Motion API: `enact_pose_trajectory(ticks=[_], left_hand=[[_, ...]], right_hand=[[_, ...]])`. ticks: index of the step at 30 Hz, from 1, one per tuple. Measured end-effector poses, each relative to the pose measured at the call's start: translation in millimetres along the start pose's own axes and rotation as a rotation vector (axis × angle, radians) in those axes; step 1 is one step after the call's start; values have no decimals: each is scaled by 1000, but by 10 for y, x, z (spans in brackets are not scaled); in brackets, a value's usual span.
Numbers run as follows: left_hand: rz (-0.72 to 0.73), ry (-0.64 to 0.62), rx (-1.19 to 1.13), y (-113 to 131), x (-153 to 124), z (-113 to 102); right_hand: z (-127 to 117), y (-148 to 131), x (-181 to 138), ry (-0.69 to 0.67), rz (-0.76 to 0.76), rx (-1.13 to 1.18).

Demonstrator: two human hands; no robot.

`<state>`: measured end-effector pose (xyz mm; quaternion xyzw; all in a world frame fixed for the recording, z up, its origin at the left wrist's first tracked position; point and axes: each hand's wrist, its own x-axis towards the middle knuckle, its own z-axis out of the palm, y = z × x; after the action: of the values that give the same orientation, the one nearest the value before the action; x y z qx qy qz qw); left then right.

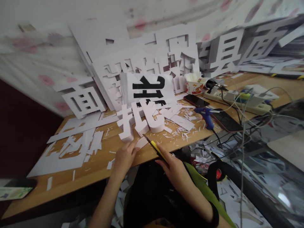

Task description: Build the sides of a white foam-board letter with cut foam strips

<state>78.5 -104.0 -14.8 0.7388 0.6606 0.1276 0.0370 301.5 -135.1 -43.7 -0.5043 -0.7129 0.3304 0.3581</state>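
Note:
My right hand (174, 167) is closed around a yellow and black utility knife (155, 147). Its blade points up and to the left, over a small white foam board piece (142, 142) near the table edge. My left hand (124, 156) has its fingers drawn together at the left end of that piece, seemingly holding it; the fingertips are partly hidden. Just beyond both hands stands a thick white foam board character (144, 118) in several parts. A paper sheet printed with a black character (148, 87) leans behind it.
Cut foam board panels (142, 47) lean on the wall. Flat offcuts (71, 152) cover the left side of the wooden table (95, 169). To the right are a blue glue gun (206, 115), phones (228, 120), a paper cup (194, 85) and a cabled power strip (237, 99).

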Motion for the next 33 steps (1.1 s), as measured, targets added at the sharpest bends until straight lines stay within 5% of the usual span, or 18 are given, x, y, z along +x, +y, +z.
enact_pose_trajectory(ticks=[9,33], left_hand=[[24,198,-7,55,35,171],[112,352,14,11,7,261]], right_hand=[[103,-31,-42,-173,17,-447],[93,-36,-33,-252,-21,-533]])
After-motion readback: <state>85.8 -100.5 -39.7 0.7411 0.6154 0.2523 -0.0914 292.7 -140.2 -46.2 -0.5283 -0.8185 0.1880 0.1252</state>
